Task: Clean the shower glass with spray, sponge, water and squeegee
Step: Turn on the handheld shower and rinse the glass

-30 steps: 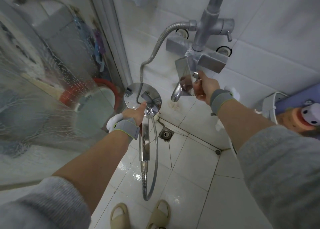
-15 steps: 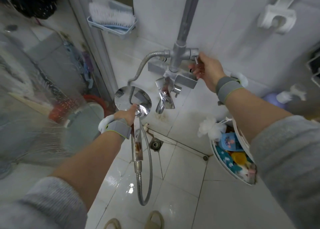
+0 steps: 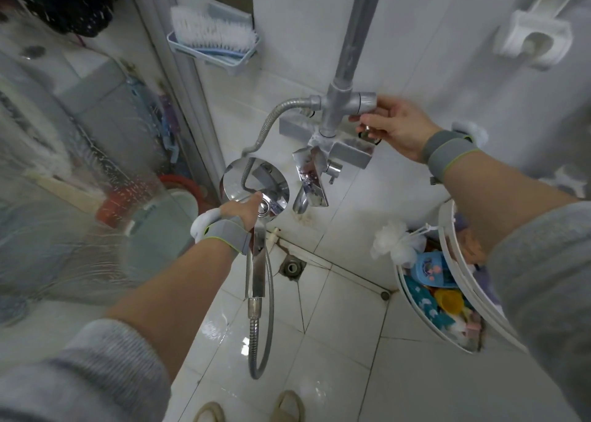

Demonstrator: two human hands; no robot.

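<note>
Presently, the left hand (image 3: pixel 241 210) grips the shower head (image 3: pixel 255 186) at frame centre, fingers curled round its neck; the handle and hose (image 3: pixel 267 309) hang below. The right hand (image 3: pixel 395 127), upper right, pinches the diverter knob (image 3: pixel 366 101) on the riser pipe (image 3: pixel 355 41) with its fingertips. Wet, streaked shower glass (image 3: pixel 64 172) fills the left of the frame. A brush (image 3: pixel 211 31) sits in a wall tray at upper centre. A corner basket (image 3: pixel 447 297) occupies the lower right. No legible writing or brand marks are visible.

left hand (image 3: pixel 240 211) fingers: hidden | slippers (image 3: pixel 249 407): cut off
</note>
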